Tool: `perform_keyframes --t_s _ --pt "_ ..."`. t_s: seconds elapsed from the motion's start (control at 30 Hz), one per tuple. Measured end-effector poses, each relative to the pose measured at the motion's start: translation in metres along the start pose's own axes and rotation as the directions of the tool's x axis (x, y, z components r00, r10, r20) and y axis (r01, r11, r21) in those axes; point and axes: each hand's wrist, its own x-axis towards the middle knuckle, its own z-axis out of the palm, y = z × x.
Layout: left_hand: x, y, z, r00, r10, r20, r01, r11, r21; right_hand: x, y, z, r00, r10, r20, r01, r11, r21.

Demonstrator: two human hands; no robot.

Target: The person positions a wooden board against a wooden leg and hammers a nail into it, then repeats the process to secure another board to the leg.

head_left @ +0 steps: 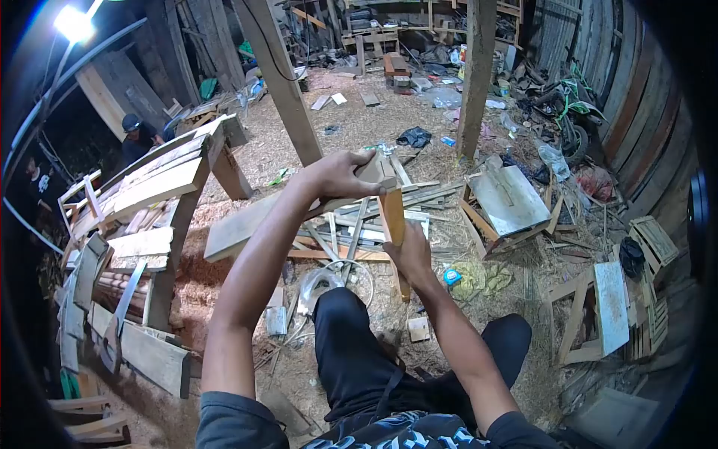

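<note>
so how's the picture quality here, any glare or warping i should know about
Head view: strong fisheye bends the posts and blacks out the corners; a bare lamp at top left blows out to white glare, the far left edge falls into dark. The left hand and right hand on the wooden piece are evenly lit and fairly sharp.

The left hand (338, 178) covers most of the small wood block (379, 169) it grips, and the right hand (410, 254) hides the lower part of the wooden stick (393, 213), so how the two pieces join cannot be told. The workbench (161, 176) runs off into the dark left rim, where a person (138, 135) is only a dim shape. The clutter (419, 45) at the far wall is too small to name, perhaps stacked timber.
</note>
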Motion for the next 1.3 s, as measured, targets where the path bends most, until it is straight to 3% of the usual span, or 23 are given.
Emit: perform_keyframes --t_s 0.13,0.23,0.3,0.37,0.47,0.57,0.7,0.73,0.83,0.93,1.03,1.07,1.17,1.3 --pt "0.003 0.002 0.003 0.999 0.029 -0.014 -0.029 1.0 -0.011 -0.002 -0.005 -0.002 0.999 0.051 0.018 -0.052 0.999 0.011" --pt "0.002 0.005 -0.003 0.999 0.023 0.036 -0.025 0.999 0.04 0.012 0.013 -0.011 0.984 -0.05 0.17 0.032 0.993 0.109" --pt "0.001 0.011 -0.005 0.999 0.025 0.044 -0.026 0.999 0.021 0.034 0.021 -0.027 0.986 -0.157 0.058 0.134 0.949 0.286" --pt "0.0 0.011 -0.002 0.998 0.039 0.057 -0.04 0.999 0.008 0.074 0.012 -0.053 0.946 -0.264 0.189 0.1 0.791 0.603" --pt "0.007 0.022 0.003 0.996 0.071 0.058 -0.071 0.997 -0.003 0.121 0.005 -0.075 0.841 -0.459 0.286 0.131 0.686 0.716" --pt "0.012 0.024 0.001 0.994 0.095 0.06 -0.095 0.995 -0.006 0.121 -0.004 -0.085 0.821 -0.38 0.425 0.04 0.782 0.621" --pt "0.016 0.018 0.004 0.988 0.129 0.081 -0.13 0.991 0.01 0.105 -0.009 -0.073 0.916 -0.294 0.274 0.13 0.862 0.49" --pt "0.019 0.015 0.003 0.985 0.148 0.092 -0.15 0.989 0.011 0.103 -0.008 -0.067 0.929 -0.329 0.171 0.232 0.875 0.424" --pt "0.019 0.008 0.003 0.975 0.192 0.116 -0.195 0.981 0.016 0.091 -0.031 -0.085 0.904 -0.351 0.243 0.191 0.842 0.505" --pt "0.009 0.017 -0.006 0.975 0.185 0.124 -0.194 0.979 0.068 0.084 -0.042 -0.089 0.927 -0.307 0.214 0.188 0.876 0.443" --pt "0.005 0.01 -0.002 0.965 0.258 0.055 -0.259 0.965 0.025 0.082 -0.045 -0.087 0.928 -0.331 0.171 0.228 0.868 0.44" --pt "0.006 0.01 -0.001 0.97 0.232 0.078 -0.228 0.972 -0.056 0.083 -0.045 -0.087 0.937 -0.277 0.213 0.163 0.886 0.434" --pt "0.018 -0.005 0.008 0.966 0.253 0.044 -0.255 0.966 0.044 0.086 -0.036 -0.081 0.919 -0.347 0.185 0.184 0.796 0.577" --pt "0.014 0.007 0.001 0.974 0.202 0.105 -0.201 0.979 -0.019 0.106 -0.009 -0.074 0.918 -0.287 0.275 0.114 0.852 0.51"
